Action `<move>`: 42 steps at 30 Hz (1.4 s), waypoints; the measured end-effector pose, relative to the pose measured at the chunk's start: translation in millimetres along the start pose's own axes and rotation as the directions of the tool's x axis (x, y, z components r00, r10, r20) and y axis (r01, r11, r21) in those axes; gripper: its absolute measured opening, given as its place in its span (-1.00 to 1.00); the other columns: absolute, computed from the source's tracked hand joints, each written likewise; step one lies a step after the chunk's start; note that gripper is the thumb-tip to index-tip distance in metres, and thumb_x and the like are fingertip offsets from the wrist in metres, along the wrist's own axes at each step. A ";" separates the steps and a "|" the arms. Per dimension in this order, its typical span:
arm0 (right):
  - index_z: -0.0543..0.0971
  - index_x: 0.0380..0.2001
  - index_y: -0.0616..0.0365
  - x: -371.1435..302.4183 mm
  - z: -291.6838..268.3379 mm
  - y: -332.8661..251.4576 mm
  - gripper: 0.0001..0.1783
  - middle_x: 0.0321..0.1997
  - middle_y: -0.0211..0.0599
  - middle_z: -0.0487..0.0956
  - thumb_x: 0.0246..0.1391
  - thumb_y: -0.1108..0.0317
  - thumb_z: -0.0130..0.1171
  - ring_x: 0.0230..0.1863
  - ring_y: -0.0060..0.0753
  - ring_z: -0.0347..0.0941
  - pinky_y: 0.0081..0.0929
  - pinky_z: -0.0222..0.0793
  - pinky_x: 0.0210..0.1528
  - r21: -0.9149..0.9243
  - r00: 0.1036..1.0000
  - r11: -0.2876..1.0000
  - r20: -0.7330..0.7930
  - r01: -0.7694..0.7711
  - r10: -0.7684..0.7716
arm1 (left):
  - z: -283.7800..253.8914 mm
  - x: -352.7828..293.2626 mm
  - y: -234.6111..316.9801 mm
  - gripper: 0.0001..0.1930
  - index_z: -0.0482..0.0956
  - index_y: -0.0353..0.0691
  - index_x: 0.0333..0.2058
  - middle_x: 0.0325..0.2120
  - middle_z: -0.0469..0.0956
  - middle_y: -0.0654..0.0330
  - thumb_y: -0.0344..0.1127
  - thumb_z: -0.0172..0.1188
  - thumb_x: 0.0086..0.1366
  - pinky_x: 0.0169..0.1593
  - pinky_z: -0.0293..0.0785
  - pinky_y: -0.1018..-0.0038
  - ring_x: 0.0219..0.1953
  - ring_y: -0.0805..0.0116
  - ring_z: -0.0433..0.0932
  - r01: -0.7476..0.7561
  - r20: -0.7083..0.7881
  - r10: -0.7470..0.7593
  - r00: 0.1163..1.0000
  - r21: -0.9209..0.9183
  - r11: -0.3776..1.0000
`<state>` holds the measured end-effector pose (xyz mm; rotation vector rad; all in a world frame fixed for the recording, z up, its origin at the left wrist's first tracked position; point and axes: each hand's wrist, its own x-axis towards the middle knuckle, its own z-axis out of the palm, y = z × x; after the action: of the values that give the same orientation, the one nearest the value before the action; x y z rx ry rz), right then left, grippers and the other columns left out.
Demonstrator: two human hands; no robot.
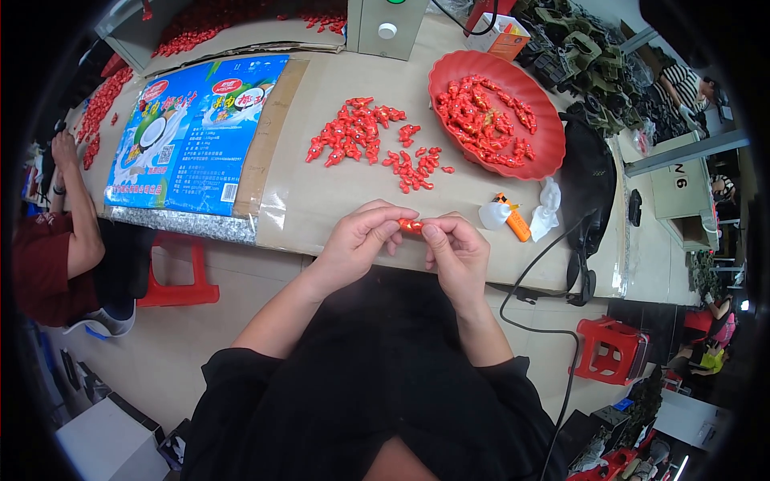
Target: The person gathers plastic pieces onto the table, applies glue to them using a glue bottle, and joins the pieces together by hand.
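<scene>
A small red figurine with golden marks [411, 226] is held between my two hands, just above the table's near edge. My left hand [362, 240] pinches its left end between thumb and fingers. The thumb and forefinger of my right hand [457, 247] grip its right end. Beyond them on the table lies a loose pile of similar red figurines [353, 132]. Nearer to my hands is a cluster of smaller red pieces [415, 170]. A red scalloped bowl [553, 132] at the right holds many more figurines.
Right of my hands lie an orange bottle [517, 224], a white crumpled tissue [547, 210] and a black bag [592, 200] with a cable. A blue printed cardboard sheet [188, 136] covers the left. A grey machine [387, 28] stands behind. Another person's arm [76, 200] rests at far left.
</scene>
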<state>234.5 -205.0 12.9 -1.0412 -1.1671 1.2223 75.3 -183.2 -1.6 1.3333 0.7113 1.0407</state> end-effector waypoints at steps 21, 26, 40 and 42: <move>0.47 -0.45 0.32 -0.5 3.4 3.9 -0.87 -0.46 -0.38 0.39 0.03 0.44 0.07 -0.62 -0.72 0.31 -0.78 0.26 -0.62 -0.111 0.997 0.992 -0.038 -0.066 0.062 | 0.5 1.8 1.2 -0.74 0.40 -0.36 -0.11 -0.36 0.36 0.22 -0.51 -0.04 0.20 -0.31 0.37 0.64 -0.43 0.54 0.41 0.097 0.021 -0.095 0.995 -0.124 0.988; 0.45 -0.39 0.32 3.5 2.3 2.7 -0.88 -0.47 -0.35 0.46 0.02 0.46 0.08 -0.59 -0.72 0.34 -0.76 0.32 -0.58 0.102 0.985 0.981 -0.038 -0.165 0.169 | 2.6 1.1 2.8 -0.77 0.36 -0.39 -0.14 -0.40 0.40 0.20 -0.50 -0.02 0.20 -0.32 0.38 0.63 -0.44 0.55 0.42 0.174 -0.029 -0.183 0.983 -0.197 0.965; 0.42 -0.43 0.32 3.8 -3.8 0.8 -0.90 -0.64 -0.40 0.46 -0.03 0.51 0.09 -0.67 -0.73 0.35 -0.77 0.32 -0.62 0.095 0.970 0.966 0.043 -0.240 0.237 | -0.7 3.3 7.1 -0.78 0.37 -0.36 -0.16 -0.43 0.45 0.24 -0.47 0.00 0.20 -0.30 0.41 0.64 -0.43 0.57 0.45 0.267 0.041 -0.266 0.963 -0.258 0.928; 0.42 -0.43 0.32 6.1 -4.0 3.0 -0.90 -0.64 -0.41 0.46 -0.03 0.51 0.09 -0.68 -0.73 0.34 -0.77 0.31 -0.63 0.103 0.967 0.961 0.041 -0.256 0.253 | -1.7 5.2 4.4 -0.78 0.37 -0.36 -0.16 -0.44 0.45 0.24 -0.47 0.00 0.20 -0.30 0.41 0.64 -0.43 0.56 0.45 0.280 0.036 -0.280 0.959 -0.252 0.926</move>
<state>237.9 -198.5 9.9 -1.1212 -0.9968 1.4885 75.0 -178.1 3.2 0.9766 0.7187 0.8676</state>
